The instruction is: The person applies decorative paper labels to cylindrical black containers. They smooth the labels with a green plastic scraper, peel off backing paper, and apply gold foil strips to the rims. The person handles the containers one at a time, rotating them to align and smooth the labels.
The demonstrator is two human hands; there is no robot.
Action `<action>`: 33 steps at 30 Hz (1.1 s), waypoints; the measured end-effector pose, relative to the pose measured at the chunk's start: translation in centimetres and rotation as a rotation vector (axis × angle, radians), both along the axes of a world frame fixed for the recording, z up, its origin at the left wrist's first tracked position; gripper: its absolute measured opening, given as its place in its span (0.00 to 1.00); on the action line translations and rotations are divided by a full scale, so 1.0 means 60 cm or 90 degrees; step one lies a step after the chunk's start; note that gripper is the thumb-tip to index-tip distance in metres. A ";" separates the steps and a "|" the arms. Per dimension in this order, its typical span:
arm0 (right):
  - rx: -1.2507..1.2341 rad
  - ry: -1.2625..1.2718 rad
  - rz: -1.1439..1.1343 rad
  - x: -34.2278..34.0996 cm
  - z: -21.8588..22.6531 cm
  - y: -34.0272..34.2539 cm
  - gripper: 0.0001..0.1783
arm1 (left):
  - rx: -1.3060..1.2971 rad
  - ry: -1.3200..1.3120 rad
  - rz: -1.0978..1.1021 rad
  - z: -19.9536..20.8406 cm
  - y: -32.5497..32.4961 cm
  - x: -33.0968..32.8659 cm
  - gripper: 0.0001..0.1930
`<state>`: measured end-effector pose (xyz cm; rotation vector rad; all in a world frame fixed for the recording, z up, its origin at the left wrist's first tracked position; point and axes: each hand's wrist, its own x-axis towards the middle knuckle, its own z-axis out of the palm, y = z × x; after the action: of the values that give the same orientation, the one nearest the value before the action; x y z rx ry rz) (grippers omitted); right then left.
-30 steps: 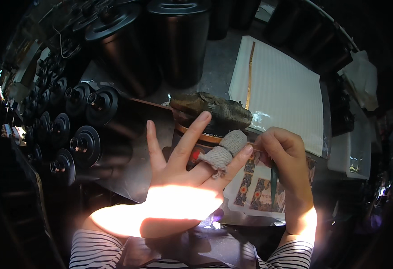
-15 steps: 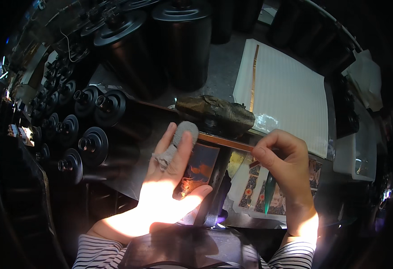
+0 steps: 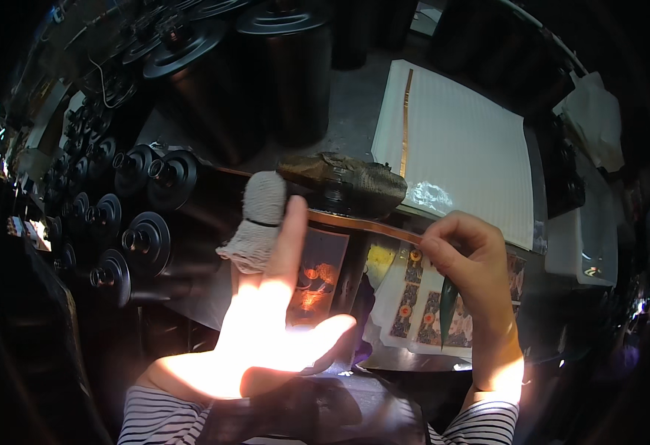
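Head view: left hand (image 3: 266, 319) held open, fingers stretched, grey finger cover (image 3: 263, 204) worn; green pointed tool (image 3: 448, 308) held in right hand (image 3: 475, 271), end of copper-coloured strip (image 3: 369, 224) pinched by closed fingers. Strip stretched between printed picture (image 3: 320, 271) and dark bundle (image 3: 355, 183). Beyond, white sheet (image 3: 466, 148) and black cans (image 3: 291, 81) seen.

Right fingers (image 3: 445, 256) pinching coppery strip (image 3: 369, 225), black canisters (image 3: 288, 85)
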<state>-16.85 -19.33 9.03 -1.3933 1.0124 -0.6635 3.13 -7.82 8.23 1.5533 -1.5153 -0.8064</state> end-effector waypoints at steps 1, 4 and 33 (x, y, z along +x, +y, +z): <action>-0.006 -0.008 0.003 0.007 0.003 0.002 0.06 | 0.042 0.159 0.029 -0.013 0.009 -0.002 0.58; -0.049 -0.045 0.026 0.027 0.004 0.007 0.07 | 0.086 0.409 -0.004 -0.037 -0.007 0.026 0.59; -0.076 -0.058 -0.006 0.028 -0.004 0.011 0.06 | -0.057 -0.020 0.018 -0.024 0.004 0.038 0.43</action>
<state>-15.16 -18.64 8.77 -1.4496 0.9192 -0.7982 5.42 -7.57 6.82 1.5250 -1.5288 -0.6923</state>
